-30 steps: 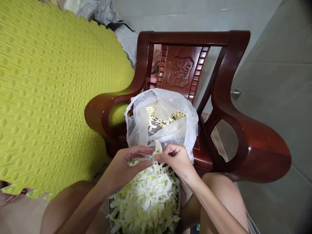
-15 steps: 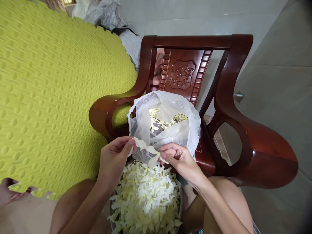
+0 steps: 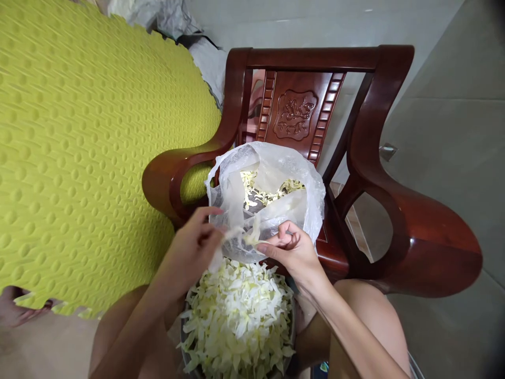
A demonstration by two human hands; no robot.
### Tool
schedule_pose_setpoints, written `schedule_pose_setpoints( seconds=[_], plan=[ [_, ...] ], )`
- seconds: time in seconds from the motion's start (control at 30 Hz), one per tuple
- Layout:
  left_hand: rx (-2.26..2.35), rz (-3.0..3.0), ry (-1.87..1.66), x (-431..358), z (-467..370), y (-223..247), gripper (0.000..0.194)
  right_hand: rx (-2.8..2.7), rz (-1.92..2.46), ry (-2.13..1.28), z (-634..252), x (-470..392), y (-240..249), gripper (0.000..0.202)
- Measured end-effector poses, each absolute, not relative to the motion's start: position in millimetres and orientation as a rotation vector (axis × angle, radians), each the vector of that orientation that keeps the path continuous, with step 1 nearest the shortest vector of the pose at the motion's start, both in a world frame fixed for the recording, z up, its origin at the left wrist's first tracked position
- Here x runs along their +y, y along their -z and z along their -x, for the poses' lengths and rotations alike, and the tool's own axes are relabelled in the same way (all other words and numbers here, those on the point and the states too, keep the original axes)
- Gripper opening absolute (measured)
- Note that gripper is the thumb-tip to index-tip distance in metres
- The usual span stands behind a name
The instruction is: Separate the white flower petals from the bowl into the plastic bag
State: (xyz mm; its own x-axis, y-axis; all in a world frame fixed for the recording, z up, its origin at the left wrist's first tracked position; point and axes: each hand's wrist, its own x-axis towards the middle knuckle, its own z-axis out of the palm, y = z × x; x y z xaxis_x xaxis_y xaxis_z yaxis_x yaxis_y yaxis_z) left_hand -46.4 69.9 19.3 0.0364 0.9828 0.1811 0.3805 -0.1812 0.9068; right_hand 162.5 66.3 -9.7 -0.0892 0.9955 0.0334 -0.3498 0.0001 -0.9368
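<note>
My left hand (image 3: 199,239), smeared by motion, pinches a limp white flower (image 3: 233,233) with its thumb and finger; pale petals hang beneath it. Across from it, my right hand (image 3: 290,245) has thumb and forefinger closed on another white flower (image 3: 252,237), its petals pointing up and left. Both hands hover above the near edge of a white plastic bag (image 3: 276,158), which lies open and has a sheet of plastic and loose flowers (image 3: 248,189) inside. Just below them, a metal bowl (image 3: 292,323) between my knees is heaped with white and yellowish flowers (image 3: 240,321).
Under the bag stands a dark red wooden armchair (image 3: 311,59) with a carved back and broad armrests. A yellow textured foam mat (image 3: 98,131) rises along the left. Grey tiled wall (image 3: 442,137) lies behind and right. A person's foot (image 3: 18,308) shows at lower left.
The flower strip that stretched between both hands now appears as separate pieces. My left hand's fingers have lifted and spread slightly; the right has tilted its flower upward.
</note>
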Motion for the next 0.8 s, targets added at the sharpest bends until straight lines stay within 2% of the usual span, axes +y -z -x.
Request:
schedule_pose_setpoints(
  seconds=[0.07, 0.13, 0.2, 0.27, 0.33, 0.43, 0.57, 0.73, 0.8],
  plan=[
    [1.268, -1.824, -0.822, 64, 35, -16, 0.043, -1.016, 0.874, -1.383, -161, 66, 10, 0.054],
    [1.242, -1.920, -0.767, 60, 25, -15, 0.033, -1.033, 0.864, -1.391, -159, 66, 9, 0.054],
    [1.254, -1.985, -0.832, 59, 21, -15, 0.027, -1.042, 0.863, -1.429, -159, 66, 9, 0.054],
    [1.253, -2.002, -0.886, 59, 21, -14, 0.036, -1.040, 0.869, -1.450, -162, 66, 9, 0.051],
    [1.328, -1.911, -1.024, 60, 26, -14, 0.035, -1.034, 0.877, -1.435, -167, 67, 9, 0.048],
    [1.443, -1.662, -1.210, 61, 35, -16, 0.028, -1.066, 0.913, -1.356, -176, 69, 6, 0.041],
    [1.472, -1.450, -1.192, 60, 39, -20, 0.029, -1.133, 0.990, -1.217, -187, 72, 2, 0.036],
    [1.674, -1.342, -1.523, 70, 57, -18, 0.027, -1.200, 1.111, -1.030, -198, 77, 11, 0.037],
    [1.710, -1.509, -1.378, 79, 65, -13, 0.028, -1.352, 1.178, -1.081, -198, 78, 20, 0.032]
  ],
)
